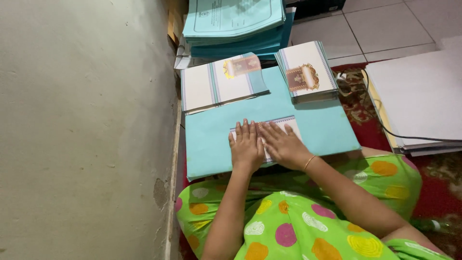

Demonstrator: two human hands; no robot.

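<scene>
A: Fingers (250, 129) of both hands: extended, laid flat, close together, nothing pinched. Left hand (246, 149) and right hand (284, 144) press palm-down side by side, touching, on a white card (288, 123) with a striped border.

B: Where does the card lie?

A: On a turquoise sheet (211, 139) resting across the lap, near the middle of that sheet, mostly covered by the hands.

B: Other paper?

A: Beyond the sheet, an opened pile of white cards (216, 82) with blue-grey stripes and a gold emblem, on the left. To its right, a squared stack of cards (308, 72) with a brown-gold crest. Behind both, a tall stack of turquoise folders (236, 24). Far right, big white boards (418, 91) on a red carpet (370, 125).

B: Edges, room?

A: The wall (82, 120) stands close along the sheet's left edge. Bare turquoise shows on both sides of the hands. A dark cable (385, 129) crosses the boards.
</scene>
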